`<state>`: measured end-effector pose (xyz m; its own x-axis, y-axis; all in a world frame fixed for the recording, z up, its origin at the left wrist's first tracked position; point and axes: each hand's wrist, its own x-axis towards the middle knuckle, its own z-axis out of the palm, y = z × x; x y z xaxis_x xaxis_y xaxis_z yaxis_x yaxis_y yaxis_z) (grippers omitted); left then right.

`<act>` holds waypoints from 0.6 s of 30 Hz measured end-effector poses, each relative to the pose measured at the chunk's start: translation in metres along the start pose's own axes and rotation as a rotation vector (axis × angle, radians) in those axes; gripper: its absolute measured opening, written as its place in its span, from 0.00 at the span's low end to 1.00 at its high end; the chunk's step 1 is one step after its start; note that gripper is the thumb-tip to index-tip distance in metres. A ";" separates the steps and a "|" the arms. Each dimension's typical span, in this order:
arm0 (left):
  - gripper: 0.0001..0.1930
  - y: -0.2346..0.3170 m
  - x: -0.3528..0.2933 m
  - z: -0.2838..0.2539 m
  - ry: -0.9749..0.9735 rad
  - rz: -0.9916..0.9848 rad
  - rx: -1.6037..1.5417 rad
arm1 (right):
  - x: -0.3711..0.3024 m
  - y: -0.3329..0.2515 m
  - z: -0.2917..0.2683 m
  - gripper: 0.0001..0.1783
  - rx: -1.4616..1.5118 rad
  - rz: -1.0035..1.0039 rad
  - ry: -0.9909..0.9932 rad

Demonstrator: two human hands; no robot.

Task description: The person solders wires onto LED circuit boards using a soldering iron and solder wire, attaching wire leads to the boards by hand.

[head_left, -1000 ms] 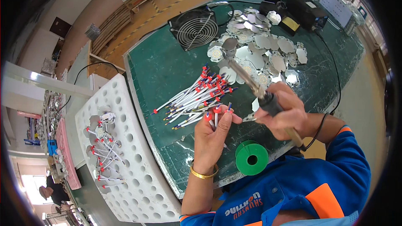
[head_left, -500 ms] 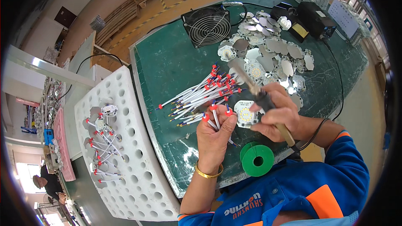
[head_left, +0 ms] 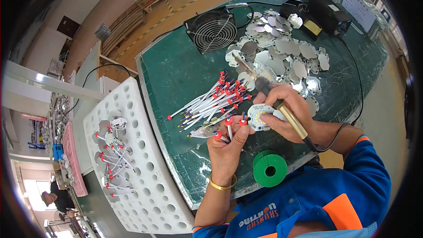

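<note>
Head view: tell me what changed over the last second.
A small round white board has come up from the bench into the right hand, pinched at the fingertips beside the soldering iron. The left hand has brought its red-tipped wires up against the board's edge. The wire pile, green spool, fan and white tray stayed put.

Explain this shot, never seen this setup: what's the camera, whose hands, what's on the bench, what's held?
One view: a fisheye camera worn on a person's head, looking down at their own bare hands, so straight edges bend. The left hand pinches a few white wires with red tips. The right hand grips a soldering iron and also holds a small round white board. On the green bench lie a bundle of similar wires, a heap of round boards, a small fan, a green spool, and a white perforated tray at the left.
</note>
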<state>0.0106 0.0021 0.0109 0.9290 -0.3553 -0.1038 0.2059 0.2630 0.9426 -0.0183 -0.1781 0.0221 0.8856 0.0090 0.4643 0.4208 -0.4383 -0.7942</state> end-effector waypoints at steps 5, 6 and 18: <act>0.14 0.001 0.001 -0.003 -0.051 -0.069 -0.067 | 0.004 0.004 -0.006 0.18 0.032 -0.007 0.102; 0.14 0.001 0.001 -0.003 -0.054 -0.072 -0.062 | 0.003 0.007 -0.006 0.18 0.026 -0.028 0.096; 0.12 0.000 0.000 -0.007 -0.139 -0.043 -0.073 | 0.003 0.001 -0.011 0.15 0.022 -0.123 0.126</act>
<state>0.0121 0.0080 0.0084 0.8684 -0.4870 -0.0936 0.2709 0.3079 0.9120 -0.0173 -0.1884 0.0272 0.7964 -0.0520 0.6025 0.5297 -0.4207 -0.7365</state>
